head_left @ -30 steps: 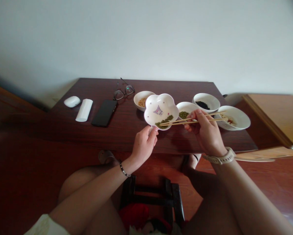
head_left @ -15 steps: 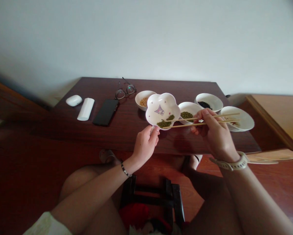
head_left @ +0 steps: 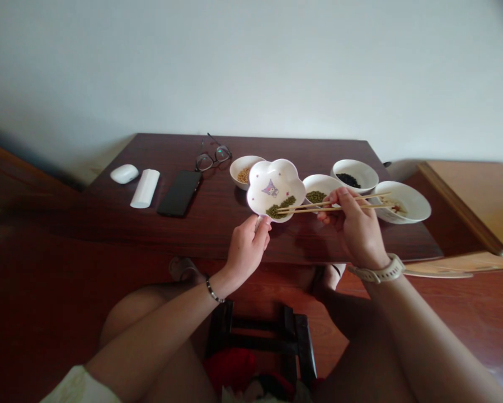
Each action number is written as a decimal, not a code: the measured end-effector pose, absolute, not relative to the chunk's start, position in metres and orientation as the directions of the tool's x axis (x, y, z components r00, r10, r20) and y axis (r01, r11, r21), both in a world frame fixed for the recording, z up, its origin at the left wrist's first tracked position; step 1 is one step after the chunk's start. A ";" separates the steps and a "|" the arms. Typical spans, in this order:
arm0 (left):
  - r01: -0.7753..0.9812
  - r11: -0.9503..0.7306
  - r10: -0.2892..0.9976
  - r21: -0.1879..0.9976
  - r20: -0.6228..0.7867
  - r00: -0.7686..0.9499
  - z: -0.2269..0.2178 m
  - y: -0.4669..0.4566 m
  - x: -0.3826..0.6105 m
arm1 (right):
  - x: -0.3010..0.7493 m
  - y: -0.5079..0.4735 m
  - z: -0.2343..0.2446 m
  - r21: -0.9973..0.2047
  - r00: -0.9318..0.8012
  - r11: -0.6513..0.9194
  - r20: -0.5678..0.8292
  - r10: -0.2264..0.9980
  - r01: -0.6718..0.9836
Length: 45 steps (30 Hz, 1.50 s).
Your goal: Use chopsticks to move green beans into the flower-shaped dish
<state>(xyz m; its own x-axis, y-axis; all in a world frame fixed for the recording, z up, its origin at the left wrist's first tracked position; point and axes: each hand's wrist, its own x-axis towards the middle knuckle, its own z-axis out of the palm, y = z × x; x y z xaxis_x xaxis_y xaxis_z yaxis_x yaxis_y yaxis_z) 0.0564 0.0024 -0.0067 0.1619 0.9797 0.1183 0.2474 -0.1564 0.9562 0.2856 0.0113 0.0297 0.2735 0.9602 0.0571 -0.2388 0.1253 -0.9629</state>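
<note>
My left hand (head_left: 248, 245) grips the rim of a white flower-shaped dish (head_left: 276, 184), which has a small cartoon print and tilts towards me. Green mung beans (head_left: 281, 207) lie in its lower part. My right hand (head_left: 356, 224) holds wooden chopsticks (head_left: 335, 207), their tips over the beans in the dish. Just beyond that hand are a small white bowl of mung beans (head_left: 316, 196) and a white bowl of black beans (head_left: 354, 167). A wider white bowl (head_left: 414, 206) holds pale bits, and a bowl of yellow beans (head_left: 238, 178) sits partly behind the dish.
On the dark wooden table (head_left: 108, 215) lie glasses (head_left: 212, 159), a black phone (head_left: 179, 193), a white mouse (head_left: 124, 174) and a white oblong case (head_left: 145, 188). A light wooden surface (head_left: 465, 207) is to the right. A dark stool (head_left: 259, 336) stands below.
My right hand has moved back left after shifting right, bringing the chopstick tips further over the dish. The dish has shifted slightly left with my left hand.
</note>
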 end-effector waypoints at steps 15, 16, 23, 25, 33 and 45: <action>0.230 -0.155 0.978 0.961 0.117 0.171 -0.006 0.003 0.056 | 0.288 0.013 0.035 -0.894 0.313 0.218 0.094 0.945 -0.392; 0.230 -0.151 0.979 0.961 0.113 0.171 -0.006 0.003 0.056 | 0.292 0.014 0.037 -0.889 0.320 0.235 0.107 0.942 -0.394; 0.226 -0.146 0.980 0.963 0.111 0.163 -0.005 0.003 0.054 | 0.341 0.022 0.045 -0.857 0.579 0.420 0.188 0.793 -0.298; 0.224 -0.141 0.982 0.964 0.107 0.157 -0.005 0.003 0.054 | 0.354 0.021 0.044 -0.886 0.620 0.416 0.210 0.756 -0.207; 0.239 -0.138 0.981 0.961 0.101 0.163 -0.006 0.003 0.057 | 0.346 0.011 0.044 -0.901 0.437 0.378 0.258 0.861 -0.212; 0.253 -0.143 0.979 0.957 0.100 0.177 -0.009 0.002 0.057 | 0.288 -0.001 0.049 -0.984 0.199 0.178 0.173 0.965 -0.007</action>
<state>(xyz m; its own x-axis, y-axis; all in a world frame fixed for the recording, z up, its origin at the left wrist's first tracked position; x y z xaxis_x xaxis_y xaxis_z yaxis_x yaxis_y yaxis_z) 0.0566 0.0023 -0.0086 0.1770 0.9792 0.0995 0.2527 -0.1430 0.9569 0.2875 -0.0009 0.0493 0.1991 0.9646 0.1728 -0.0070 0.1777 -0.9841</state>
